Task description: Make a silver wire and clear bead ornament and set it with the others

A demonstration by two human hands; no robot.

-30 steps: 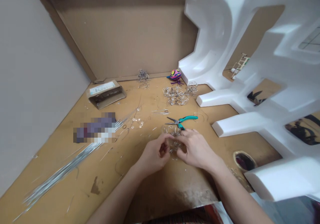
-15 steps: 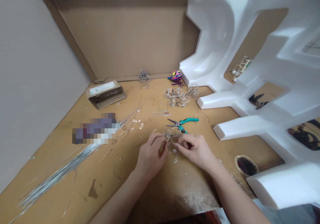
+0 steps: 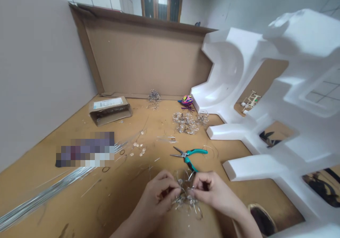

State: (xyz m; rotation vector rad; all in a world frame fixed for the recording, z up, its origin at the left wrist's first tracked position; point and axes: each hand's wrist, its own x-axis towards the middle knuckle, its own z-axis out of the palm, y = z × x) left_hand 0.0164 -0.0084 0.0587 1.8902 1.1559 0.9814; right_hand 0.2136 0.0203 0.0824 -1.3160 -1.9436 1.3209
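Between my hands is a piece of bent, looped silver wire with clear round beads (image 3: 195, 208). My left hand (image 3: 160, 192) pinches its left side, thumb and forefinger together. My right hand (image 3: 212, 188) pinches the opposite side in the same way. The exact spots under my fingertips are hidden. Just beyond the wirework lie long-nose pliers (image 3: 183, 154) with teal handles, jaws apart and pointing left. Farther back on the table sits a cluster of similar looped wire pieces (image 3: 187, 123).
A bundle of straight wires (image 3: 53, 190) lies at left, near a small open carton (image 3: 110, 110). Loose clear beads (image 3: 138, 145) are scattered mid-table. White moulded foam (image 3: 252, 169) borders the right side. Cardboard (image 3: 148, 57) walls the back, with a colourful toy (image 3: 186, 100) before it.
The view has tilted up, so the room behind the cardboard shows and the tabletop things sit lower. My hands still pinch the wirework, now nearer me and farther from the pliers.
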